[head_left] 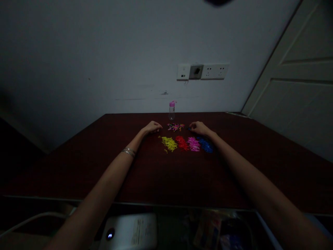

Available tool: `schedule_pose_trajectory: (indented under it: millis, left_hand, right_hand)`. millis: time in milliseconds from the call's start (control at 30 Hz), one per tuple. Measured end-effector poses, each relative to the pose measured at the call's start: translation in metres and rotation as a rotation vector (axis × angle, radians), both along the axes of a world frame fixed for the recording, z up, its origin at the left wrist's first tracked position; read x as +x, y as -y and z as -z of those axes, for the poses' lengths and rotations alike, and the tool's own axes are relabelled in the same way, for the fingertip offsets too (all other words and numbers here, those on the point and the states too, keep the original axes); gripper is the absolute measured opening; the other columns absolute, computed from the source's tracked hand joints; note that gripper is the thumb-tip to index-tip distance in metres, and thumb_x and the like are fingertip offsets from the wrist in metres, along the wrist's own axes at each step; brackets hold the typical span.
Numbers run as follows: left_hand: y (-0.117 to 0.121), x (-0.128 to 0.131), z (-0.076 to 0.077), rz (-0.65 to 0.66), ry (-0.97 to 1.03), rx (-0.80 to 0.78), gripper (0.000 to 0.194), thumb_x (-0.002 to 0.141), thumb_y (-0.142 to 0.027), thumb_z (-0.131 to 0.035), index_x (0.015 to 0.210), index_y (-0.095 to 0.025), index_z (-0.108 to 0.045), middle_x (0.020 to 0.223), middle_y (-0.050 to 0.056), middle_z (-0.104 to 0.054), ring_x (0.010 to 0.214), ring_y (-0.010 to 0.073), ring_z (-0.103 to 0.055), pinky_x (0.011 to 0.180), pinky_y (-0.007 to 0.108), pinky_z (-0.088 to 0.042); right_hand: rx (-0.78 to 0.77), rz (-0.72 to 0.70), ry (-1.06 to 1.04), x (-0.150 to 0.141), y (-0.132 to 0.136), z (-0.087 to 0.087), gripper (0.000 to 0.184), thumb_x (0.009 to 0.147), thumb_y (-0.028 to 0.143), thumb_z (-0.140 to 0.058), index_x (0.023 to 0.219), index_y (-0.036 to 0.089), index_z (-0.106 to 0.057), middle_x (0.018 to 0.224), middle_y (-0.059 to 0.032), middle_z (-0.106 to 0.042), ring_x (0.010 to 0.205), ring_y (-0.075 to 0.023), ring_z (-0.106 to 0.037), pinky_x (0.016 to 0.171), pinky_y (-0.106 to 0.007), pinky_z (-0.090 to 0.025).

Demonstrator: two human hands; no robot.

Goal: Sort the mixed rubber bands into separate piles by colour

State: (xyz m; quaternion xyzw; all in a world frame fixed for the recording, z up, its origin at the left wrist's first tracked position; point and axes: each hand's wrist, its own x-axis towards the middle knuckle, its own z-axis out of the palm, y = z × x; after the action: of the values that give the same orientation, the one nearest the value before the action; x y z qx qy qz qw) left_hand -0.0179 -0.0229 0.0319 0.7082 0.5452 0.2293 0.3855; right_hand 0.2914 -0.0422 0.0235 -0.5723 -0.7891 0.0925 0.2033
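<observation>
My left hand (153, 127) rests on the table left of a mixed-colour pile (175, 127) of small, thin, band-like pieces. Its fingers are pinched together, and whatever may be between them is too small to see. On the pile's other side, my right hand (199, 127) pinches a small dark-blue piece (188, 128) at its fingertips. Nearer to me lie sorted heaps of similar pieces: yellow (169, 143), red (182, 142), pink (194, 143) and blue (205, 144). A stray yellow piece (165, 151) lies below the yellow heap. The light is dim.
Behind the mixed pile stands a clear bottle (171, 113) with a pink cap. The dark red table (166, 180) meets a wall carrying sockets (213, 71). Below the front edge, an open drawer holds a white device (132, 231) and packets. A door (296, 80) is on the right.
</observation>
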Motion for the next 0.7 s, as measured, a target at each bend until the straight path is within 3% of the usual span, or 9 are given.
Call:
schedule_pose_trajectory:
  millis: [233, 567, 700]
  left_hand:
    - [0.003, 0.0, -0.001, 0.002, -0.001, 0.021, 0.025, 0.072, -0.029, -0.053, 0.088, -0.013, -0.064, 0.054, -0.003, -0.047, 0.037, 0.0037, -0.032, 0.036, 0.017, -0.02]
    - [-0.001, 0.019, -0.004, 0.059, 0.017, 0.11, 0.026, 0.072, -0.026, -0.053, 0.087, -0.009, -0.065, 0.052, 0.0, -0.05, 0.039, 0.0047, -0.036, 0.041, 0.019, -0.025]
    - [0.009, 0.043, -0.012, 0.137, 0.007, 0.2, 0.023, 0.071, -0.023, -0.054, 0.082, -0.008, -0.066, 0.057, 0.002, -0.055, 0.045, 0.0056, -0.041, 0.044, 0.019, -0.029]
  right_hand:
    - [0.002, 0.0, -0.113, 0.013, 0.015, -0.015, 0.031, 0.065, 0.015, -0.052, 0.092, 0.012, -0.066, 0.074, -0.0041, -0.066, 0.062, -0.0118, -0.056, 0.059, -0.02, -0.042]
    - [-0.394, -0.185, -0.201, 0.05, 0.05, -0.032, 0.027, 0.059, 0.018, -0.056, 0.084, 0.015, -0.066, 0.067, -0.0017, -0.064, 0.056, -0.0127, -0.055, 0.051, -0.023, -0.042]
    - [-0.371, -0.132, -0.226, 0.051, 0.055, -0.036, 0.026, 0.061, 0.024, -0.06, 0.084, 0.016, -0.067, 0.075, -0.0038, -0.067, 0.062, -0.0146, -0.057, 0.052, -0.023, -0.043]
